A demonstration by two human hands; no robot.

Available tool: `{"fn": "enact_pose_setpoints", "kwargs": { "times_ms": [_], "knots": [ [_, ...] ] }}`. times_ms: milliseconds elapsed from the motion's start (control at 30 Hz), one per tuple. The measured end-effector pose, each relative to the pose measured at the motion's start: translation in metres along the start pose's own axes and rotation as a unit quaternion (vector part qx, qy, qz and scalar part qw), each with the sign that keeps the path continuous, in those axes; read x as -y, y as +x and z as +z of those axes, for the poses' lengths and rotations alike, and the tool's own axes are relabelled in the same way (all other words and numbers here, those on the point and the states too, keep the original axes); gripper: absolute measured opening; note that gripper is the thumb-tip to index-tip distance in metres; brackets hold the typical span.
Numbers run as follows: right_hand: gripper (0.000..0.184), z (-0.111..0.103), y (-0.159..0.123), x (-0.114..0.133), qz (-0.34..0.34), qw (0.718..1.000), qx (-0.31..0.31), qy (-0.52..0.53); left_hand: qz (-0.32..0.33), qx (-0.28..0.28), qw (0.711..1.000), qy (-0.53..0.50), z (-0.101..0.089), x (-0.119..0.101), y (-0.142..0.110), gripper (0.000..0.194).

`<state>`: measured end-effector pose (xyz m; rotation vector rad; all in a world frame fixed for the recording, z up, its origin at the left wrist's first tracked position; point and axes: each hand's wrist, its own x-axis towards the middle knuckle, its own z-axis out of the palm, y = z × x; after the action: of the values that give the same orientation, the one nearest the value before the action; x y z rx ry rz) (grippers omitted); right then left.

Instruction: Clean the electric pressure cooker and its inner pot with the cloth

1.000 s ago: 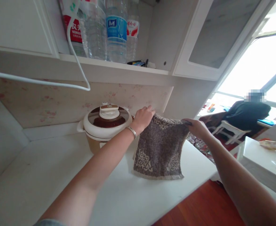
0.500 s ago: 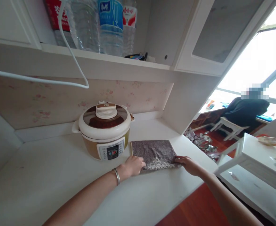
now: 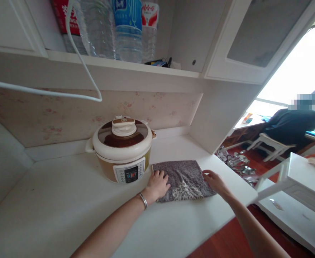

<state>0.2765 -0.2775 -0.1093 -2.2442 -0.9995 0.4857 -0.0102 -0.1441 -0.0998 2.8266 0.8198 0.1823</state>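
Note:
A folded grey-brown towel [image 3: 185, 179] with a pale pattern near its front edge lies flat on the white counter, a little wrinkled. My left hand [image 3: 158, 184] rests on the towel's left end, fingers spread over the cloth, a silver bangle at the wrist. At the opposite end, my right hand [image 3: 215, 182] touches the towel's right edge with its fingers loosely curved and slightly apart. Just left of the towel stands a white and gold electric pressure cooker [image 3: 122, 152] with its brown-topped lid on.
Overhead, a cabinet shelf [image 3: 114, 64] holds several plastic bottles [image 3: 127, 39]. A white cable [image 3: 84, 68] hangs in front of it. On the right are a white table [image 3: 305, 172], metal pots and lids [image 3: 238, 163] on the floor, and a seated person [image 3: 294, 123] by the window.
My left hand has let go of the towel's front edge and spread its fingers on top. The front edge now lies flatter and nearer me. My right hand's pinch has loosened.

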Motion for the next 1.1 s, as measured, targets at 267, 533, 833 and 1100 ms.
{"fn": "enact_pose_setpoints", "kwargs": {
  "times_ms": [267, 533, 833, 1100],
  "knots": [
    [0.051, 0.009, -0.048, -0.02, 0.084, 0.995, 0.019, 0.047, -0.048, 0.054, 0.997, -0.028, -0.02, -0.042, -0.019, 0.04],
    [0.068, 0.031, -0.096, 0.026, 0.135, 0.937, 0.16, 0.28, -0.102, 0.064, 0.95, -0.288, 0.008, 0.006, -0.012, 0.058],
    [0.059, 0.038, -0.105, 0.032, 0.115, 0.902, 0.232, 0.345, -0.087, 0.223, 0.831, -0.502, 0.005, 0.014, -0.023, 0.067],
    [0.079, 0.019, -0.119, 0.047, 0.049, 0.916, 0.178, 0.355, -0.089, 0.164, 0.852, -0.489, -0.018, 0.015, -0.038, 0.07]
  ]
}}
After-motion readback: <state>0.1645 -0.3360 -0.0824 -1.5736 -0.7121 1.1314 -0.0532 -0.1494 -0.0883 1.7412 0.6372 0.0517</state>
